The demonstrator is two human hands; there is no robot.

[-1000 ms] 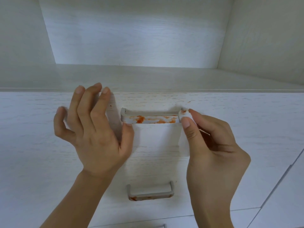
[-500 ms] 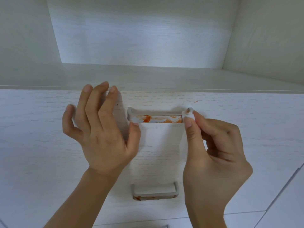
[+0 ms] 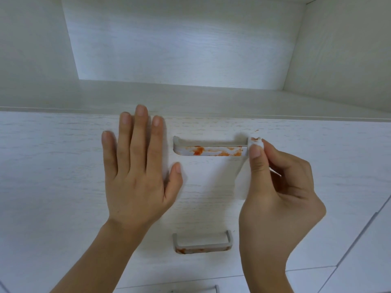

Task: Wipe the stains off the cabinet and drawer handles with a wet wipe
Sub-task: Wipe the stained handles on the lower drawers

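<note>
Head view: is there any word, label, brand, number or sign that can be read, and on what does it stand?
None: no text shows on the drawer front, the upper handle, the lower handle or the wipe.

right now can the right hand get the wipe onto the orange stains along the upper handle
Probably yes. The right hand pinches the wet wipe at the right end of the upper handle, and the left hand lies flat on the drawer front beside it, leaving the stained bar uncovered.
</note>
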